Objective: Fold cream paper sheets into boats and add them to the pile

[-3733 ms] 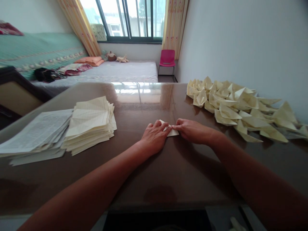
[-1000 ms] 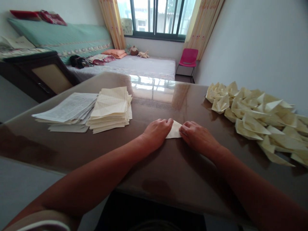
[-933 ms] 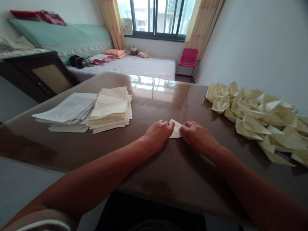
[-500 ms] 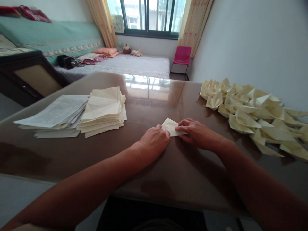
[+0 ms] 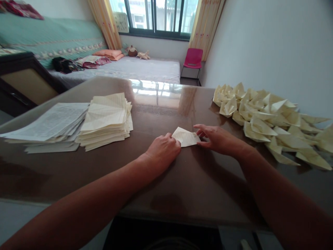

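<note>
A small folded piece of cream paper [image 5: 186, 137] lies on the glossy brown table [image 5: 161, 180] between my hands. My left hand [image 5: 163, 151] rests knuckles-up at the paper's left edge, fingers curled and pressing or pinching that edge. My right hand [image 5: 217, 139] lies at the paper's right edge with its fingers stretched out toward it, fingertips touching or just short of the paper. How the fold sits under my left fingers is hidden.
A stack of cream sheets [image 5: 105, 119] and a pile of printed pages [image 5: 49, 126] sit at the left. A heap of folded paper shapes [image 5: 267, 119] fills the right side by the wall. Beyond the table are a bed [image 5: 130, 67] and a pink chair [image 5: 192, 59].
The paper has been partly unfolded or turned and shows more of its surface. My right hand has loosened from a press to stretched fingers. The camera view shifted slightly right.
</note>
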`<state>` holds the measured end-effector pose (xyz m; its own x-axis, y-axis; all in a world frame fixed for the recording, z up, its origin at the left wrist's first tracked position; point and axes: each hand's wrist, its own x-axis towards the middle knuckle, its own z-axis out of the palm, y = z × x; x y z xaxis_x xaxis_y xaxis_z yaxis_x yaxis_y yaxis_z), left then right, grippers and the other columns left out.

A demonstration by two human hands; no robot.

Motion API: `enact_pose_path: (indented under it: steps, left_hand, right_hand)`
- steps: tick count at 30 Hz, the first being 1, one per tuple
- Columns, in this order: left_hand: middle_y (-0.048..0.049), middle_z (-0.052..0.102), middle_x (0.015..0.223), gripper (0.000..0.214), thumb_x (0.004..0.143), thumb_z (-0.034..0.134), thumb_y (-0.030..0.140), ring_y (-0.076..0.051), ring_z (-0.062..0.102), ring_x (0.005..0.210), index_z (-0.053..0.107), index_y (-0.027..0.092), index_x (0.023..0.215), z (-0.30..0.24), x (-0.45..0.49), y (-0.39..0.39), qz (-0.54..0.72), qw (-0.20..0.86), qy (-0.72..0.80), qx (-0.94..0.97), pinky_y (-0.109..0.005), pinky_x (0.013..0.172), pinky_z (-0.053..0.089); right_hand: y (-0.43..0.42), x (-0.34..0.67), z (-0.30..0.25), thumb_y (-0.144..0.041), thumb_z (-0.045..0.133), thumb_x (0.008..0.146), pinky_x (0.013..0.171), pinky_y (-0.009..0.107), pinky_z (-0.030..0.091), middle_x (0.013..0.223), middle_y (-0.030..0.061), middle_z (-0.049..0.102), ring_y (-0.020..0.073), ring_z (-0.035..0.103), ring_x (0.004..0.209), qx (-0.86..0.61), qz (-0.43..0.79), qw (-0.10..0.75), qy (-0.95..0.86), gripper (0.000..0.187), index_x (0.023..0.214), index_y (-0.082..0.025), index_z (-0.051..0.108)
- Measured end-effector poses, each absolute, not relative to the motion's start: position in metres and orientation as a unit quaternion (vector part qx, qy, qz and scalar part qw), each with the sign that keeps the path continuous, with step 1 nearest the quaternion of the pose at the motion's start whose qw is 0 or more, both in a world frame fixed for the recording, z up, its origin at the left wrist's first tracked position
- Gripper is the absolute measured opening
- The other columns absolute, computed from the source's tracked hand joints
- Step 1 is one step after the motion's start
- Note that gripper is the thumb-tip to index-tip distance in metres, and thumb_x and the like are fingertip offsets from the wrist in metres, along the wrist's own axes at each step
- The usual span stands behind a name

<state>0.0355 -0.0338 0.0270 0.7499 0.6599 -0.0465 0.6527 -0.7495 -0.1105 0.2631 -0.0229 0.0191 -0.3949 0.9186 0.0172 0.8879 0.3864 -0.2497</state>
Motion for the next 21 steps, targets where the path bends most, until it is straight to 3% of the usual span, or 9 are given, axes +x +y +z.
enact_pose_path:
  steps: [5,12,17,21]
  left_hand:
    - [-0.0125,0.067,0.086,0.016,0.088,0.048,0.010,-0.025,0.060,0.087,0.064,0.009,0.088,0.021,0.038,-0.034,0.032,0.060,-0.342,-0.937,-0.032,0.069,0.049]
    - [-0.0103,0.066,0.087,0.014,0.089,0.050,0.013,-0.023,0.059,0.089,0.064,0.012,0.087,0.018,0.036,-0.028,-0.003,0.065,-0.334,-0.940,-0.030,0.069,0.047]
    - [-0.0074,0.065,0.089,0.013,0.089,0.052,0.016,-0.021,0.059,0.087,0.065,0.015,0.089,0.016,0.032,-0.022,-0.010,0.060,-0.320,-0.945,-0.029,0.068,0.046]
    - [-0.0056,0.065,0.093,0.018,0.092,0.048,0.020,-0.020,0.059,0.085,0.066,0.018,0.093,0.015,0.029,-0.018,-0.020,0.045,-0.305,-0.951,-0.030,0.071,0.046]
  right_hand:
    - [-0.028,0.253,0.024,-0.028,0.062,0.082,0.083,0.030,0.045,0.102,0.0094,0.069,0.0224,0.062,0.096,-0.466,0.041,0.020,-0.884,0.027,0.105,-0.015,0.066]
    - [-0.038,0.239,0.032,-0.046,0.059,0.085,0.071,0.030,0.039,0.084,0.0087,0.070,0.0225,0.061,0.081,-0.472,-0.046,-0.022,-0.880,0.031,0.091,-0.017,0.068]
    - [-0.041,0.232,0.033,-0.027,0.057,0.087,0.072,0.031,0.036,0.082,0.0082,0.070,0.0220,0.059,0.084,-0.464,-0.063,-0.061,-0.881,0.016,0.081,-0.017,0.068]
    - [-0.039,0.233,0.032,-0.020,0.054,0.088,0.076,0.029,0.037,0.094,0.0077,0.070,0.0200,0.059,0.089,-0.446,-0.038,-0.045,-0.893,0.015,0.093,-0.019,0.068]
